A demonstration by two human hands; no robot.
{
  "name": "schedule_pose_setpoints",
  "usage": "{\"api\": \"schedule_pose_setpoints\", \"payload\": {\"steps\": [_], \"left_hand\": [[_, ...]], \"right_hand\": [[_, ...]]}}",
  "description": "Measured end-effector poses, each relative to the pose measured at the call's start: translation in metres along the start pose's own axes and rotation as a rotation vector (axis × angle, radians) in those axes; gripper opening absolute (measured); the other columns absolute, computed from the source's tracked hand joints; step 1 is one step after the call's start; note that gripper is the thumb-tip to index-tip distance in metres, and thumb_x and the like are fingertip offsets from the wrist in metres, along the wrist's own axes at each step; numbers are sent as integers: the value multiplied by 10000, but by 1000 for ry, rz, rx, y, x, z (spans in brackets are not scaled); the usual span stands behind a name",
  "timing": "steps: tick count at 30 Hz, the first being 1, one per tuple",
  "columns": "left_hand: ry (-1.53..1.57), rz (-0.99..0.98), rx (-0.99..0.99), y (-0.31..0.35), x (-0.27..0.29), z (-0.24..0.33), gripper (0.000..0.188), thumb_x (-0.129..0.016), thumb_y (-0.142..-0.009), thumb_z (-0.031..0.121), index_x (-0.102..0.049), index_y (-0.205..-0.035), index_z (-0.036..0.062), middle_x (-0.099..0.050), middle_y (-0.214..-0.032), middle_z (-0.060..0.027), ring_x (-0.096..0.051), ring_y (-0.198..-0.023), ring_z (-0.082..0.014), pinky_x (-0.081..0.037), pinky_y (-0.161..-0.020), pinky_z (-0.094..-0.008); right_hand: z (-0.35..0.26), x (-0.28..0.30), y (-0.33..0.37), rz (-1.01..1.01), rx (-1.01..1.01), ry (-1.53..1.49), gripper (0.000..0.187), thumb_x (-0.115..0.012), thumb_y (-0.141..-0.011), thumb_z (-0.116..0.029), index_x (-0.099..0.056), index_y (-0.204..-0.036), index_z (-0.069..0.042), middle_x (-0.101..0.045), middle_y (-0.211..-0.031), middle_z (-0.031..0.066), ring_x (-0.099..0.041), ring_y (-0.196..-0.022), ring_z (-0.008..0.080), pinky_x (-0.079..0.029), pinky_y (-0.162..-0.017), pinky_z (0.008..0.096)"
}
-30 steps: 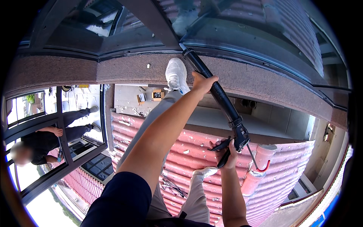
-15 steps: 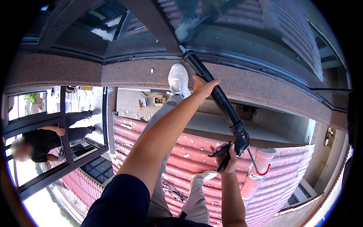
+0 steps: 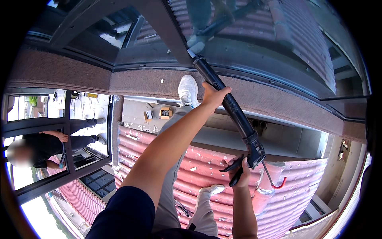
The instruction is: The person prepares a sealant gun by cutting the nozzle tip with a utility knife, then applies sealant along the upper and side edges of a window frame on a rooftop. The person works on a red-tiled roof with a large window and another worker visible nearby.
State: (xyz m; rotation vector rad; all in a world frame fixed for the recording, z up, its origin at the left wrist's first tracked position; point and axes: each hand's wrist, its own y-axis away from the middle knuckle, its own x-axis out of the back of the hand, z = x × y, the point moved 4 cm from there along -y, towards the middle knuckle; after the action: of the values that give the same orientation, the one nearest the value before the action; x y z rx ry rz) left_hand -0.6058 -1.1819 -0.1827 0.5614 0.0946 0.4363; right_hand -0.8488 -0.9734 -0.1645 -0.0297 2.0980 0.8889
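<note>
A long black caulking gun (image 3: 238,114) slants from the window down toward me. Its pale nozzle (image 3: 191,53) is at the edge where the dark window frame (image 3: 169,32) meets the glass pane (image 3: 258,44). My left hand (image 3: 215,96) is wrapped around the barrel, well up toward the nozzle. At the lower end, my right hand (image 3: 243,172) grips the handle and trigger (image 3: 236,175), with fingers partly hidden behind them. A thin rod with a red hooked end (image 3: 279,184) sticks out behind the gun.
One white shoe (image 3: 188,88) rests against the rough brown ledge (image 3: 147,82); the other (image 3: 217,189) stands on the red corrugated roof (image 3: 191,153). Small open boxes (image 3: 165,113) lie among debris below. Another person (image 3: 43,149) is at an open window frame (image 3: 71,175) on the left.
My view has shifted slightly, so the ledge and window sit a little lower. Both hands keep their hold on the caulking gun, and its nozzle stays near the frame edge.
</note>
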Motion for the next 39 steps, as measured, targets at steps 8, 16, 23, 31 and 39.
{"api": "schedule_pose_setpoints", "payload": {"steps": [8, 16, 23, 31, 39], "left_hand": [[34, -5, -32, 26, 1, 35, 676, -816, -822, 209, -274, -1181, 20, -569, -1088, -198, -701, -848, -251, -624, -618, -389], [209, -46, -533, 93, 1, 135, 733, -816, -829, 178, -254, -1267, 5, -531, -1055, -153, -660, -903, -216, -575, -743, -352], [475, -180, -256, 179, -24, 129, 781, -882, -798, 208, -320, -1317, 49, -545, -1173, -131, -618, -1090, -257, -544, -935, -446], [941, -479, 386, 204, -61, 8, 468, -762, -912, 305, -492, -1187, 39, -619, -1090, -107, -677, -1009, -287, -565, -905, -456], [88, -234, 315, 139, 2, -26, 710, -886, -788, 372, -503, -1216, -46, -683, -1016, -161, -736, -922, -261, -622, -802, -396]], "right_hand": [[-7, -6, 14, -2, 31, -4, 349, -568, -1048, -370, -625, -1028, -27, -695, -887, 153, -705, -851, 279, -507, -1034, 577], [-20, -39, 32, -13, 180, 126, 517, -518, -1038, -547, -624, -1224, -75, -630, -915, 72, -603, -707, 194, -541, -907, 437], [-98, -51, 170, -294, 196, -361, 878, -270, -1012, -746, -396, -1515, -38, -396, -622, 38, -327, -417, 145, -356, -433, 291], [-105, 8, 239, -42, 229, 590, 585, -672, -926, -341, -559, -1375, 16, -529, -629, 31, -510, -475, 152, -478, -487, 326], [-113, -27, 167, -351, 566, 1802, 777, -870, -690, -135, -576, -1392, 20, -740, -830, 135, -722, -648, 272, -556, -606, 344]]}}
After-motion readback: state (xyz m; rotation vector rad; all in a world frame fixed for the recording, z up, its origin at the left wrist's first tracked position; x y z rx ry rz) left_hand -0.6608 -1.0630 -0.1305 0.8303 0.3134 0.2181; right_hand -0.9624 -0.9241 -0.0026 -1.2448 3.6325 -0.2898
